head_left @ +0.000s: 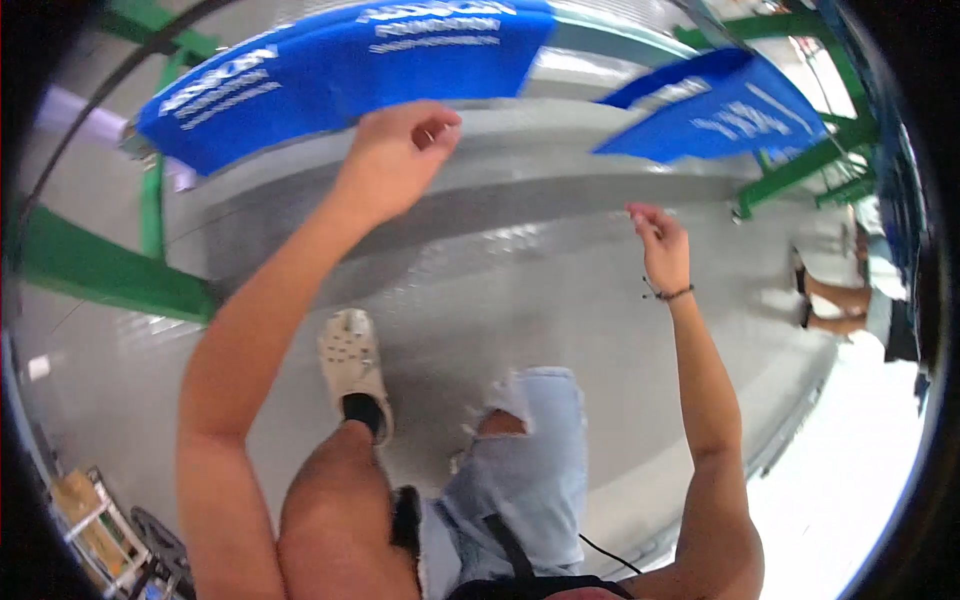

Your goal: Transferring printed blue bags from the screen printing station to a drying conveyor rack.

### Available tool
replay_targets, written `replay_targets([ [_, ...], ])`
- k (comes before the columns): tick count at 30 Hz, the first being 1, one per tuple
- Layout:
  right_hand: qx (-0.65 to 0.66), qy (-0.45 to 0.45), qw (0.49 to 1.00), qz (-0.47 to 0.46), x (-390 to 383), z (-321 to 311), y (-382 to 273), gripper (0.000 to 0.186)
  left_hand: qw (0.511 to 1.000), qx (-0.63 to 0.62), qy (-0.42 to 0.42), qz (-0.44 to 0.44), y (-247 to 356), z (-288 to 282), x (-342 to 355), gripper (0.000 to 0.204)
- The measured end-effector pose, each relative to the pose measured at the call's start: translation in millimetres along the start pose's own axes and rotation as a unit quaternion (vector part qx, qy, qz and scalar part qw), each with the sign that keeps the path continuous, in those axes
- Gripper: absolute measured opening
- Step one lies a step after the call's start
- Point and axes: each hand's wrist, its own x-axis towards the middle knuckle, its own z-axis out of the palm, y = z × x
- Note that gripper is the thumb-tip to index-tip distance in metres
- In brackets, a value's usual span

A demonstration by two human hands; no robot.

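My left hand [408, 150] is raised in front of a long blue printed sheet [340, 75], close to its lower edge. Its fingers curve loosely, with a dark hollow between them and the thumb, and no object shows there. A dark cord bracelet circles the wrist of my right hand [663, 248]. That hand hovers below a second blue sheet [715, 110], which hangs at a slant with one corner folded. Its fingers are bent and a little apart, with nothing visible in them. Both hands look clear of the sheets.
Green metal frames [115, 265] stand left and right, with a pale rail [620, 45] behind the sheets. Grey shiny floor [480, 300] lies beneath me. Another person's legs [840, 310] appear at the far right. A wheeled cart [105, 530] with a cardboard box is at lower left.
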Motion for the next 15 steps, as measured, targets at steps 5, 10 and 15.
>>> replay_targets([
  [5, 0.143, 0.14, 0.978, 0.062, 22.0, -94.5, 76.9, 0.021, 0.99, -0.048, -0.058, 0.12, 83.4, 40.4, 26.2, 0.024],
  [10, 0.256, 0.204, 0.942, 0.069, 54.8, -138.1, 74.5, 0.034, 0.992, -0.058, -0.052, 0.099, 157.5, 40.8, 31.8, 0.028],
  [15, 0.256, 0.271, 0.928, 0.01, 125.4, -177.7, 70.7, 0.04, 0.979, -0.068, 0.068, 0.177, 163.9, 71.1, 59.9, 0.03],
])
